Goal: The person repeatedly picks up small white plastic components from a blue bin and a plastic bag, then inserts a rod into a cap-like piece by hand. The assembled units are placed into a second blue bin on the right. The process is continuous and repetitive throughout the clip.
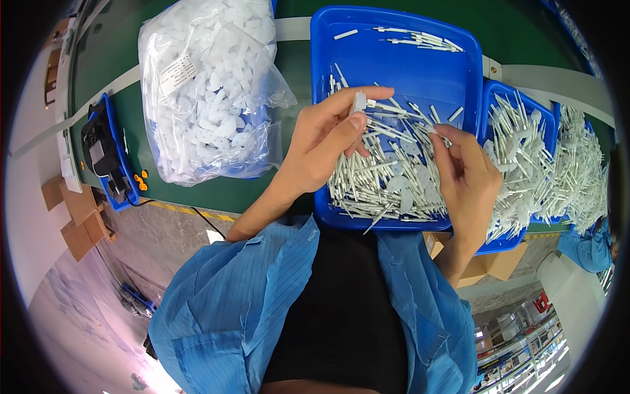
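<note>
the left hand (325, 141) is pinching a clip (359, 101) over the tray (413, 65); the right hand (469, 167) is hovering opposite, fingertips bunching — whether they are gripping anything, i cannot tell. a loose pinch could be dropping the clip among the sticks (367, 180) — crowded ends could be snagging fingers.

One wide head view, looking down from above
The camera is the left one of a pair worn on the head; it faces steeply downward and a little forward. The green surface (210, 197) fills much of the upper half, while the black-clothed torso (335, 308) enters from the lower edge. The left grip (319, 139) and the right grip (469, 172) are at near range, above the middle of the view. The grey floor (157, 240) lies farther below, and straight edges bend toward the round, dark rim.
</note>
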### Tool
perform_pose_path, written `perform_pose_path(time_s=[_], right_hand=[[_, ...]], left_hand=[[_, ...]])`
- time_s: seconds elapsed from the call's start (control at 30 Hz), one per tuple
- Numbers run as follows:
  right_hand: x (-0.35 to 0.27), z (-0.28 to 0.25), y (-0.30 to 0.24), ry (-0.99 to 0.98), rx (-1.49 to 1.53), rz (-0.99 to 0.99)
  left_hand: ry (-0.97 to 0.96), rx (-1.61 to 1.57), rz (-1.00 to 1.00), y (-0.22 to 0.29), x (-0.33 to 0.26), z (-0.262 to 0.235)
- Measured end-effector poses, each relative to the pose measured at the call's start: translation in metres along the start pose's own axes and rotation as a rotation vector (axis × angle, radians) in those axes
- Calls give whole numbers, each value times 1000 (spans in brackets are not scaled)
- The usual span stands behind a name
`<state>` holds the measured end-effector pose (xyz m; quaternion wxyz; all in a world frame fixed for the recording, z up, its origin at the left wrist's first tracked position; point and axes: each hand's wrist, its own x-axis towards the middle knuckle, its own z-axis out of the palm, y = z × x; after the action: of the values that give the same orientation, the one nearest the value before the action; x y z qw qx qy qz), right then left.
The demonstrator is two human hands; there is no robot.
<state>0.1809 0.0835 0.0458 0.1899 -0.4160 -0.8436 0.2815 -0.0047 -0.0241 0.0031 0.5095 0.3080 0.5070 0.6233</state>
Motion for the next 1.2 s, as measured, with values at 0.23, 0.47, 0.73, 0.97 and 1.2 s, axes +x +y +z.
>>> perform_pose_path(time_s=[0.23, 0.47, 0.73, 0.97, 1.2], right_hand=[[-11, 1, 2, -18, -15, -78], [-14, 4, 1, -44, 23, -83], [-16, 2, 1, -35, 76, 11], [-14, 0, 0, -53, 72, -30], [-17, -6, 0, -96, 34, 39]], left_hand=[[15, 51, -11, -1, 1, 1], [24, 46, -7, 0, 1, 3], [18, 52, 6, 0, 2, 4], [-3, 59, -22, 0, 1, 4], [11, 34, -41, 0, 1, 7]])
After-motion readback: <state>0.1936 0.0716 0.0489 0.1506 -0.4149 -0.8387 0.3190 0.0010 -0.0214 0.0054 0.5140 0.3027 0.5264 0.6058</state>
